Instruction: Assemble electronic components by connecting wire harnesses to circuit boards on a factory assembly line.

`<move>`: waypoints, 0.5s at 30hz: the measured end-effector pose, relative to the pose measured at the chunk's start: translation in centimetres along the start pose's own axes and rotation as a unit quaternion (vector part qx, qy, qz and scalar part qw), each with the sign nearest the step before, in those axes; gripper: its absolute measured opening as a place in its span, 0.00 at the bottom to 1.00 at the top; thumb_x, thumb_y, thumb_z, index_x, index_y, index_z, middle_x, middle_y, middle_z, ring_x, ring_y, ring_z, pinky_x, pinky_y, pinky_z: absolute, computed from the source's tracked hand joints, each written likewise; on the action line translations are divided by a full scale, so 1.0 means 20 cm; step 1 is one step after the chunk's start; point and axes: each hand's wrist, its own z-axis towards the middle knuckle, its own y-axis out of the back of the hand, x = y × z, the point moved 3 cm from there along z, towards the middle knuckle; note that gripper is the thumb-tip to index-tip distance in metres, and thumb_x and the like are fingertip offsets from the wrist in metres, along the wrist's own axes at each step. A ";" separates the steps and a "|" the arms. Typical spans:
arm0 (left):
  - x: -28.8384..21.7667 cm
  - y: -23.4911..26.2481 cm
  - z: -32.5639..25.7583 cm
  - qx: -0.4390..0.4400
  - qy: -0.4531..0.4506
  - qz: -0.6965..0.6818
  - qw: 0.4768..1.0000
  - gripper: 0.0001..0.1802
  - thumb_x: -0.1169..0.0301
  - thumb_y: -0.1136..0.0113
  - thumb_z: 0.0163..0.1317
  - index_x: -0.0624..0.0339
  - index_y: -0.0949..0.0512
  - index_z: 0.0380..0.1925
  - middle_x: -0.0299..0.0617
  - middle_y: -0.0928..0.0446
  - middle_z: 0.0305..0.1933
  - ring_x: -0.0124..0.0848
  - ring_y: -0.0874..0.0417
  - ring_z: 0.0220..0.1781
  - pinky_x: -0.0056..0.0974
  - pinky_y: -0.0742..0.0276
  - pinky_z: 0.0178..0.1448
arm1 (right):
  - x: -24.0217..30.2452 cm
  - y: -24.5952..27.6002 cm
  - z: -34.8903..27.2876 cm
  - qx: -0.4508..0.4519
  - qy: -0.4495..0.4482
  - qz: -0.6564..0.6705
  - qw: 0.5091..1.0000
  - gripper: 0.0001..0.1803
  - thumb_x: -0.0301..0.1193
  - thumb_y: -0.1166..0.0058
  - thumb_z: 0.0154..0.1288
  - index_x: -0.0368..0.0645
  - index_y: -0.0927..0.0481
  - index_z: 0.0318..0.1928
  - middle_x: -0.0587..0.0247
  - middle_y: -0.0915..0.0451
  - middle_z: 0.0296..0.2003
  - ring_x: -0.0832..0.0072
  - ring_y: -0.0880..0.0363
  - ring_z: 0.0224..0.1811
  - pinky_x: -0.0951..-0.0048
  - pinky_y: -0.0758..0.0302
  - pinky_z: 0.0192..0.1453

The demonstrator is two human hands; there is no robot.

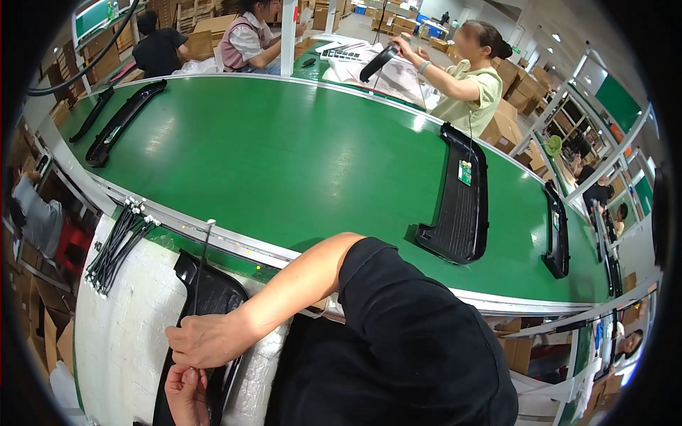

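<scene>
A long black plastic housing lies on the white foam surface in front of me. My right hand reaches over it from the right, its fingers closed in a pinch. From that hand a thin black cable with a white plug at its tip stands up, so the hand appears to grip it. Just below, my left hand almost touches the right one, thumb and finger pressed together. Whatever is between its fingertips is hidden or too small to make out.
On the foam lies a bundle of black cables with white plugs. The green conveyor belt carries several black housings, one with a small green circuit board. Across it, a person holds a black part.
</scene>
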 end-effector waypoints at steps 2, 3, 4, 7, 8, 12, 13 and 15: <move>0.02 0.02 0.04 -0.010 0.001 0.016 1.000 0.09 0.76 0.39 0.59 0.61 0.26 0.39 0.35 0.22 0.35 0.24 0.21 0.34 0.23 0.23 0.40 | 0.00 0.00 -0.02 -0.002 -0.001 0.027 1.000 0.09 0.34 0.46 0.49 0.40 0.24 0.24 0.64 0.24 0.25 0.67 0.27 0.37 0.71 0.29 0.28; 0.02 0.03 0.07 -0.004 0.005 0.038 0.999 0.10 0.76 0.39 0.58 0.61 0.27 0.39 0.35 0.22 0.34 0.24 0.21 0.34 0.23 0.24 0.39 | 0.00 0.00 -0.03 -0.007 -0.003 0.052 0.999 0.09 0.34 0.46 0.49 0.40 0.24 0.24 0.64 0.24 0.27 0.67 0.27 0.37 0.71 0.28 0.30; 0.03 0.03 0.08 0.000 0.007 0.038 0.999 0.10 0.76 0.39 0.58 0.61 0.27 0.39 0.35 0.22 0.34 0.24 0.21 0.34 0.23 0.24 0.39 | -0.01 0.01 -0.04 -0.004 -0.007 0.050 0.999 0.09 0.34 0.46 0.49 0.40 0.24 0.24 0.64 0.24 0.27 0.67 0.27 0.37 0.71 0.28 0.30; 0.03 0.02 0.11 0.009 -0.003 0.036 0.999 0.10 0.77 0.39 0.59 0.62 0.28 0.39 0.36 0.23 0.32 0.23 0.23 0.31 0.24 0.25 0.36 | -0.02 0.02 -0.06 -0.013 0.004 0.023 1.000 0.08 0.34 0.45 0.50 0.42 0.22 0.27 0.65 0.23 0.29 0.66 0.28 0.39 0.70 0.28 0.32; 0.04 0.02 0.12 0.015 0.001 0.048 0.999 0.11 0.76 0.38 0.57 0.61 0.28 0.40 0.36 0.23 0.32 0.23 0.23 0.30 0.24 0.26 0.34 | -0.02 0.02 -0.06 -0.019 0.010 0.022 1.000 0.08 0.35 0.45 0.51 0.45 0.21 0.29 0.65 0.23 0.30 0.65 0.27 0.39 0.68 0.27 0.33; 0.04 0.05 0.13 0.018 0.024 0.087 0.996 0.15 0.75 0.37 0.53 0.60 0.28 0.41 0.36 0.24 0.31 0.29 0.22 0.28 0.29 0.25 0.29 | -0.01 0.00 -0.01 -0.013 0.022 0.099 0.995 0.09 0.38 0.44 0.52 0.46 0.22 0.28 0.63 0.25 0.28 0.64 0.25 0.36 0.64 0.26 0.30; 0.03 0.03 0.17 -0.007 0.026 0.112 0.993 0.15 0.76 0.37 0.53 0.59 0.27 0.41 0.35 0.24 0.32 0.27 0.23 0.29 0.27 0.28 0.28 | -0.04 0.01 -0.01 0.014 -0.006 0.139 0.990 0.11 0.40 0.45 0.55 0.46 0.22 0.28 0.60 0.24 0.29 0.62 0.23 0.35 0.62 0.25 0.29; -0.01 -0.05 0.21 0.017 0.029 0.161 0.986 0.16 0.75 0.38 0.55 0.60 0.27 0.44 0.34 0.24 0.32 0.24 0.23 0.31 0.28 0.26 0.33 | -0.09 0.03 -0.03 0.023 0.039 0.122 0.991 0.10 0.37 0.46 0.54 0.44 0.23 0.26 0.59 0.25 0.27 0.62 0.23 0.32 0.63 0.24 0.26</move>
